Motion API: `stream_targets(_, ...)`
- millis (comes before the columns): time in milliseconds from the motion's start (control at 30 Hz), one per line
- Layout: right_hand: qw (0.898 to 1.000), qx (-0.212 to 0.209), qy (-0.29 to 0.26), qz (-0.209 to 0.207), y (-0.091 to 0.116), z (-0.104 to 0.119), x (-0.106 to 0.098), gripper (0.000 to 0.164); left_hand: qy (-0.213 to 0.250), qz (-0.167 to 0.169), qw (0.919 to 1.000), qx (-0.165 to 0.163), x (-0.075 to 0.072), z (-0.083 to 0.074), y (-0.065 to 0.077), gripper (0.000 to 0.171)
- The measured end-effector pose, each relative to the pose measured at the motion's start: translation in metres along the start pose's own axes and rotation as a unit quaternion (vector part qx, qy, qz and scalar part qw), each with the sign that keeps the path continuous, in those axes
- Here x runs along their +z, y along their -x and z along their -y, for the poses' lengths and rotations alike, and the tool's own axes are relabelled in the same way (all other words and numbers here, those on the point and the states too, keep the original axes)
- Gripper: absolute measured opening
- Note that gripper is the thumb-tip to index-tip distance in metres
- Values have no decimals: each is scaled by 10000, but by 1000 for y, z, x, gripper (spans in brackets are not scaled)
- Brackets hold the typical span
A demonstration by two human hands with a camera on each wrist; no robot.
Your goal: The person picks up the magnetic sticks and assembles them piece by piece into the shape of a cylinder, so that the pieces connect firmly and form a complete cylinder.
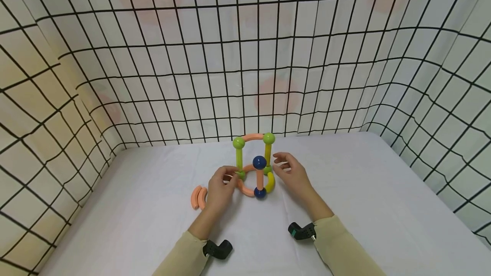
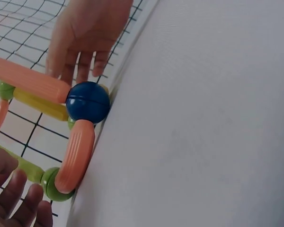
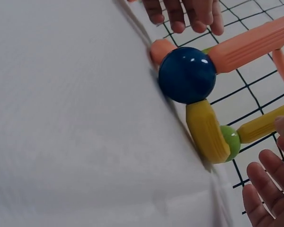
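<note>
A toy frame of rods and balls stands on the white cloth. Its base ring has orange curved rods (image 2: 77,156) and a yellow curved rod (image 3: 204,132), joined by a dark blue ball (image 1: 260,192) in front. From that ball an orange straight rod (image 1: 260,179) rises to another blue ball (image 1: 259,162). Behind, a green rod (image 1: 239,159) and a yellow rod (image 1: 267,155) stand upright, bridged at the top by an orange arc (image 1: 253,137). My left hand (image 1: 221,187), fingers loosely bent, is beside the lower left green ball. Opposite, my right hand (image 1: 294,176) hovers by the right side, fingers relaxed.
Two loose orange curved rods (image 1: 199,197) lie on the cloth left of my left hand. Walls with a black grid (image 1: 215,71) enclose the back and both sides. The white cloth (image 1: 368,191) extends around the toy.
</note>
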State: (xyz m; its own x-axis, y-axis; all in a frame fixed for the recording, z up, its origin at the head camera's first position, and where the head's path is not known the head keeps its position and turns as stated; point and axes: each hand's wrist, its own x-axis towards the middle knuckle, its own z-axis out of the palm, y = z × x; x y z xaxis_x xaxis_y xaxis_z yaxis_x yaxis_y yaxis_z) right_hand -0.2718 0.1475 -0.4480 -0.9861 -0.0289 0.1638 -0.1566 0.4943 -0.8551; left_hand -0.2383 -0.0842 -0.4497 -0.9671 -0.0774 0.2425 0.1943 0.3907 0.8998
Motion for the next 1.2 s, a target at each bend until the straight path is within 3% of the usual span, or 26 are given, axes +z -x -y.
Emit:
stream_targets(167, 9999, 57, 15, 161, -3, -7, 5, 44, -109, -190, 9996, -150, 0, 4, -2, 20)
stream_targets(400, 9981, -71, 258, 549, -5, -13, 8, 55, -262, 50, 9984, -492, 0, 4, -4, 29)
stream_targets(967, 9957, -396, 553, 630, -3, -19, 11, 48, -121, 413, 9978, -500, 0, 2, -2, 34)
stream_targets(1200, 9962, -413, 432, 633, -1, -19, 10, 46, -166, 535, 9971, -507, 1, 5, -2, 34)
